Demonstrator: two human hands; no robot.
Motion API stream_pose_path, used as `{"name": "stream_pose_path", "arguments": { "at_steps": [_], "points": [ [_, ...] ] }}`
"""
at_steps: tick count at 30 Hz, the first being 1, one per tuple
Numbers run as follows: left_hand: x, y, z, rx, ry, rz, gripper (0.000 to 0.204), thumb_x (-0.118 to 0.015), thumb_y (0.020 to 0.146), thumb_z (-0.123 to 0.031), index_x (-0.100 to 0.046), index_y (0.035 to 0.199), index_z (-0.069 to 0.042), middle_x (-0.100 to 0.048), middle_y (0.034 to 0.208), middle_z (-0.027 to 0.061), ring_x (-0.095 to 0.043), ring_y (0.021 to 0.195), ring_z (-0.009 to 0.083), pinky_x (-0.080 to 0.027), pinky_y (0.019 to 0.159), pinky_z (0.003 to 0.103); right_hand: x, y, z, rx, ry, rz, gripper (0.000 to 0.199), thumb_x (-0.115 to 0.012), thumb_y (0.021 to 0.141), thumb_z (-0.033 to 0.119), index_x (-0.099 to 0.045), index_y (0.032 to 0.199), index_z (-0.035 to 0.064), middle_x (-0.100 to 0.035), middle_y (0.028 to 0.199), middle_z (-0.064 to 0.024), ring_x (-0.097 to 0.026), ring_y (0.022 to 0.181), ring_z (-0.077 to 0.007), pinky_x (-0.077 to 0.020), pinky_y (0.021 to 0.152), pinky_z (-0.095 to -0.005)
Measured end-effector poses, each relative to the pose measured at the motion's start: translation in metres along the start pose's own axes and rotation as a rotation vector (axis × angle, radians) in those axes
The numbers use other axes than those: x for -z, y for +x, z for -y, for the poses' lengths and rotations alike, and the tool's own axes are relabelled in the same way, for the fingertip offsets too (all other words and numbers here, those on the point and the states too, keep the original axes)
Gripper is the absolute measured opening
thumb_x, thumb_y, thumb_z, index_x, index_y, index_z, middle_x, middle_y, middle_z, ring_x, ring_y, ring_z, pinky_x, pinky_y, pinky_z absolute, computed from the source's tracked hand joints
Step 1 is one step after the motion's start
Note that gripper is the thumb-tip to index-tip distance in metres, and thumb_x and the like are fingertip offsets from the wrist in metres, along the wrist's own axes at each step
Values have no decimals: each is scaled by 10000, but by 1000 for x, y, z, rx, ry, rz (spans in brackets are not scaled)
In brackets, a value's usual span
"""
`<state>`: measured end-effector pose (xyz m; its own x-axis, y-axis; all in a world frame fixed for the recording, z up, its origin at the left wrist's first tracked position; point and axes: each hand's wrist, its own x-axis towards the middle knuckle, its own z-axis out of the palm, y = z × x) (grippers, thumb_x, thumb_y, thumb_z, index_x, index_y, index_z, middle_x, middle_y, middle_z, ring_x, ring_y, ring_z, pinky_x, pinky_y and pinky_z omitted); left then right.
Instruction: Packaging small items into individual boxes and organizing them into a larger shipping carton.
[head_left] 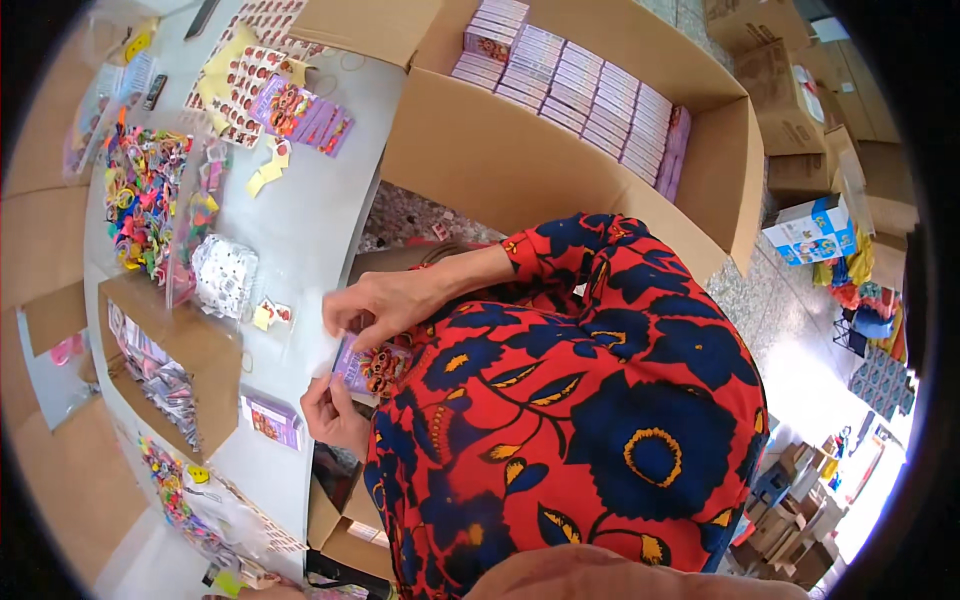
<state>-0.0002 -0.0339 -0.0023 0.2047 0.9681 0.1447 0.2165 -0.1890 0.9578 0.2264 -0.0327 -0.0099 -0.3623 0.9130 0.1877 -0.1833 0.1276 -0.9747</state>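
Note:
My right hand is bent over the upper end of a small purple packet printed with a colourful cartoon figure, its thumb and fingers pinching there. Below it, my left hand grips the packet's lower left edge, with the thumb on the printed face. The packet is held at the table's edge, close against my red and navy flowered clothing. On the white table left of my hands lie small yellow-backed sticker pieces. Another purple printed pack lies beside my left hand.
A large carton with rows of purple boxes stands at upper right. The table bears sticker sheets, fanned purple packs, colourful trinkets, a clear tub and a brown box of packets.

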Motion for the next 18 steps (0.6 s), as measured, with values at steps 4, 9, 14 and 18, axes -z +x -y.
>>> {"name": "stream_pose_path", "arguments": {
  "at_steps": [4,9,14,18],
  "points": [
    [2,0,-9,19,-35,9,96,-599,840,40,-558,926,41,-573,828,68,-519,711,87,-434,642,209,0,3,13,-42,55,-53,361,-658,735,115,-576,1066,-5,-643,797,-90,-591,693,-141,-477,648,-277],
    [-5,1,-15,32,-119,-49,118,-591,842,33,-575,958,39,-590,840,64,-551,746,104,-433,661,210,1,12,7,-25,22,98,350,-651,741,111,-609,1081,36,-659,844,-91,-600,696,-154,-475,644,-265],
    [8,-1,-6,48,-53,77,187,-564,847,51,-567,1033,67,-624,979,139,-599,865,151,-468,771,241,-7,16,-10,140,-134,89,244,-649,759,108,-660,997,53,-673,817,-78,-601,673,-145,-467,613,-260],
    [15,2,-3,55,-44,116,184,-538,879,5,-563,1048,75,-615,1059,167,-597,939,170,-468,828,271,-6,22,2,116,-182,87,191,-634,789,181,-688,926,60,-670,737,-83,-593,605,-161,-454,564,-282]
  ]
}}
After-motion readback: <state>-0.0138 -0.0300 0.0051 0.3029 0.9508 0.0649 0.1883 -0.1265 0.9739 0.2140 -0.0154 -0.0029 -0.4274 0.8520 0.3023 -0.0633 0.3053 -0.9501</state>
